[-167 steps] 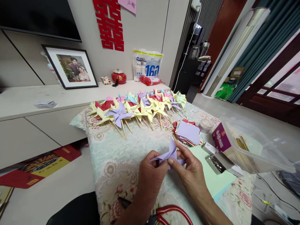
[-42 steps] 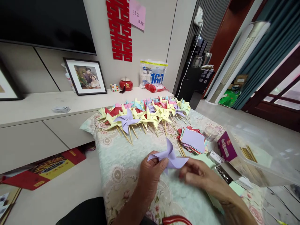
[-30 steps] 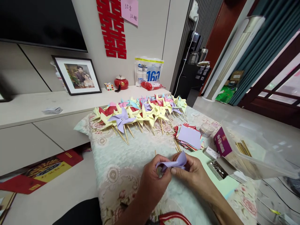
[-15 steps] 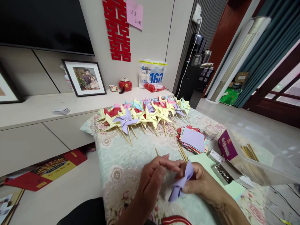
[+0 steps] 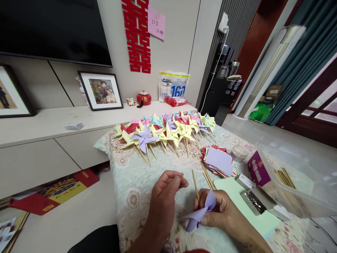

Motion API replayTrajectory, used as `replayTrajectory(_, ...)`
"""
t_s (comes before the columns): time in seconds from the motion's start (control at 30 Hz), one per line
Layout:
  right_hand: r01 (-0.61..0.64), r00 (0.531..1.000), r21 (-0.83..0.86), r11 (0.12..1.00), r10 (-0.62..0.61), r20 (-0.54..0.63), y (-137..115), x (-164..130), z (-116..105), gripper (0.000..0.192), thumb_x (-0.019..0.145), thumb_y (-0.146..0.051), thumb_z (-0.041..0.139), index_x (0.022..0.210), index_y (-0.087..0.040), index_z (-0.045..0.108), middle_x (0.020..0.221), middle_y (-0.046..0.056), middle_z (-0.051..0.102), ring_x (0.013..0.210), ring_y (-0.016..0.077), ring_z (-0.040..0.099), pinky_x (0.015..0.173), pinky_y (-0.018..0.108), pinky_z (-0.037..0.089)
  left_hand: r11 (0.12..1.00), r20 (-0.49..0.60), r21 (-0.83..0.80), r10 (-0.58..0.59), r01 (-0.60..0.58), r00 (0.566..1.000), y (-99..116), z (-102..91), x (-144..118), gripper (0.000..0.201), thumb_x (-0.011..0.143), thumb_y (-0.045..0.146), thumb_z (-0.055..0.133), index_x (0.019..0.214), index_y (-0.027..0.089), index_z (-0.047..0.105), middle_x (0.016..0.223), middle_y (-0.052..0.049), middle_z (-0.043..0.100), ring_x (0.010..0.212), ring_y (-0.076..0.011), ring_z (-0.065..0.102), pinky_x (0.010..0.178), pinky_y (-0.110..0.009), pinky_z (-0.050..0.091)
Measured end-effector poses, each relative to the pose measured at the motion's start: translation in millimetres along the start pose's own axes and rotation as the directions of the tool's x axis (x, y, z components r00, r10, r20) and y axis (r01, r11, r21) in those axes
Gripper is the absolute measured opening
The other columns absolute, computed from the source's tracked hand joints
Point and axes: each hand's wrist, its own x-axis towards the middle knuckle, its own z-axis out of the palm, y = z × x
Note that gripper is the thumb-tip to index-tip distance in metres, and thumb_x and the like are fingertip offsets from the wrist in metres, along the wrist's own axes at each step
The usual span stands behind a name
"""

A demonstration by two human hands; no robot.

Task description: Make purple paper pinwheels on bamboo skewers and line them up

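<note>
My left hand (image 5: 168, 191) hovers loosely curled and empty at 9 o'clock of my right hand (image 5: 221, 211), which pinches the lilac pinwheel (image 5: 198, 214) against a wooden stick (image 5: 195, 184), steadying both. Finished pinwheels (image 5: 163, 130) lie fanned at 12 o'clock on the desk (image 5: 131, 182).

The scene is evenly and brightly lit by daylight admitted through the glazed doors (image 5: 319, 105) at the right, only soft shadows being cast, while straight lines are bowed toward the edges by wide-angle distortion and the clear plastic box (image 5: 297, 182) is rendered hazy and slightly blurred.
</note>
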Motion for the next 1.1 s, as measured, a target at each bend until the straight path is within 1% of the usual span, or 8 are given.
replayTrajectory(0.1, -0.030, 0.999, -0.023, 0.999, 0.031, 0.037, 0.5, 0.1, 2.8, 0.032, 0.068, -0.038, 0.087, 0.080, -0.014, 0.069, 0.072, -0.001, 0.059, 0.064, 0.0105, 0.047, 0.059, 0.023, 0.034, 0.993, 0.020, 0.070, -0.094, 0.092, 0.995, -1.4, 2.4, 1.1, 0.020, 0.074, 0.029, 0.076, 0.088, 0.016, 0.070, 0.081, -0.006, 0.074, 0.079, -0.0182, 0.065, 0.080, -0.031, 0.049)
replayTrajectory(0.2, -0.032, 0.997, -0.029, 0.999, 0.034, 0.063, -0.3, -0.3, 7.1, 0.031, 0.069, -0.038, 0.086, 0.081, -0.014, 0.069, 0.072, -0.002, 0.059, 0.064, 0.0105, 0.047, 0.061, 0.023, 0.035, 0.988, 0.043, 0.085, -0.129, 0.125, 0.991, -4.8, 6.6, -0.7, 0.016, 0.074, 0.026, 0.076, 0.083, 0.014, 0.070, 0.078, -0.007, 0.075, 0.076, -0.0163, 0.065, 0.075, -0.027, 0.049)
replayTrajectory(0.27, -0.033, 0.997, -0.035, 0.999, 0.035, 0.073, -1.0, 0.1, 8.4, 0.030, 0.070, -0.036, 0.086, 0.084, -0.015, 0.070, 0.073, -0.002, 0.060, 0.065, 0.0106, 0.048, 0.062, 0.023, 0.036, 0.989, 0.039, 0.032, -0.146, 0.145, 0.989, -5.7, 9.7, -1.4, 0.016, 0.073, 0.027, 0.077, 0.079, 0.014, 0.070, 0.072, -0.005, 0.072, 0.070, -0.0150, 0.064, 0.070, -0.026, 0.049)
replayTrajectory(0.33, 0.013, 0.998, -0.062, 0.998, -0.009, 0.065, -2.4, 1.2, 7.3, 0.027, 0.070, -0.034, 0.086, 0.084, -0.017, 0.071, 0.078, -0.001, 0.061, 0.070, 0.0119, 0.050, 0.065, 0.024, 0.039, 0.984, 0.056, -0.050, -0.167, 0.169, 0.984, -3.8, 12.8, -1.0, 0.017, 0.071, 0.028, 0.079, 0.078, 0.014, 0.069, 0.068, -0.003, 0.070, 0.065, -0.0142, 0.063, 0.062, -0.025, 0.048)
replayTrajectory(0.47, 0.171, 0.985, -0.138, 0.976, -0.168, 0.031, -7.5, 1.8, -2.6, 0.025, 0.070, -0.029, 0.087, 0.069, -0.017, 0.066, 0.089, 0.003, 0.064, 0.080, 0.0149, 0.055, 0.069, 0.025, 0.041, 0.975, 0.050, -0.132, -0.176, 0.181, 0.983, 9.3, 19.0, 0.8, 0.021, 0.067, 0.028, 0.081, 0.076, 0.014, 0.069, 0.067, -0.001, 0.067, 0.058, -0.0124, 0.060, 0.057, -0.024, 0.046)
replayTrajectory(0.67, 0.251, 0.966, -0.060, 0.966, -0.254, -0.053, -12.7, -5.7, -17.1, 0.025, 0.076, -0.037, 0.082, 0.075, -0.019, 0.066, 0.076, -0.001, 0.061, 0.066, 0.0117, 0.050, 0.061, 0.024, 0.038, 0.981, 0.002, -0.068, -0.183, 0.182, 0.983, 25.5, 25.7, -4.2, 0.022, 0.063, 0.026, 0.082, 0.074, 0.013, 0.069, 0.061, 0.001, 0.061, 0.050, -0.0066, 0.049, 0.049, -0.019, 0.035)
replayTrajectory(0.9, 0.376, 0.919, -0.075, 0.924, -0.382, -0.096, -27.9, -14.8, -3.2, 0.019, 0.080, -0.033, 0.080, 0.076, -0.020, 0.067, 0.078, 0.000, 0.063, 0.072, 0.0138, 0.055, 0.066, 0.026, 0.042, 0.987, -0.023, -0.027, -0.158, 0.157, 0.987, 25.5, 26.7, -29.9, 0.021, 0.070, 0.031, 0.080, 0.072, 0.014, 0.068, 0.054, 0.003, 0.053, 0.050, -0.0067, 0.041, 0.049, -0.018, 0.032)
replayTrajectory(1.1, 0.503, 0.858, -0.180, 0.845, -0.514, -0.018, -43.8, -24.8, 8.7, 0.018, 0.086, -0.035, 0.074, 0.077, -0.021, 0.068, 0.077, 0.001, 0.064, 0.070, 0.0145, 0.056, 0.062, 0.027, 0.041, 0.984, -0.054, -0.070, -0.167, 0.164, 0.984, 31.2, 36.5, -51.0, 0.023, 0.069, 0.031, 0.082, 0.080, 0.015, 0.069, 0.059, 0.004, 0.054, 0.051, -0.0067, 0.044, 0.051, -0.019, 0.036)
